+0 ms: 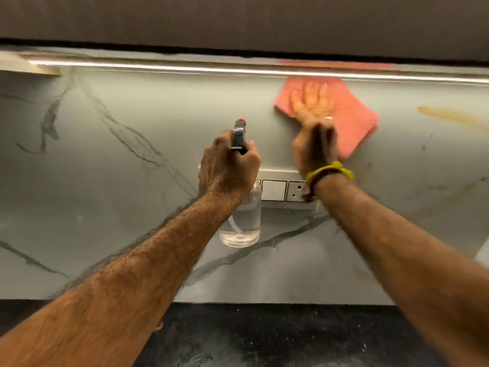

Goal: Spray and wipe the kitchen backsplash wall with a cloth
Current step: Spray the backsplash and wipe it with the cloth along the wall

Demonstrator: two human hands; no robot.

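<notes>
Starting at the left, the wall point(111, 181) is pale marble with dark veins running down and across it, lit from above by a bright light strip point(185, 69) under a dark cabinet point(238, 19). The left hand point(229, 168), near the middle of the view, is curled tightly round the neck of a spray bottle point(242, 223), its fingers wrapped at the black trigger head, whose red nozzle tip points up toward the wall. The clear bottle hangs below the fist, partly filled with clear liquid, a thin tube visible inside. Just behind and right of the bottle, a white switch plate point(280, 190) is set in the wall, with a blank rocker and a socket showing. Right of that, the right hand point(313, 115) is blurred, fingers straight and spread, pressing flat on a pink cloth point(352, 120) against the wall just under the light strip. The cloth is folded, its corners sticking out beyond the palm to the right and below. A yellow band point(330, 170) circles the right wrist. Farther right, a brownish smear point(449, 115) marks the wall, apart from the cloth. Along the bottom runs a dark speckled counter point(277, 340).
</notes>
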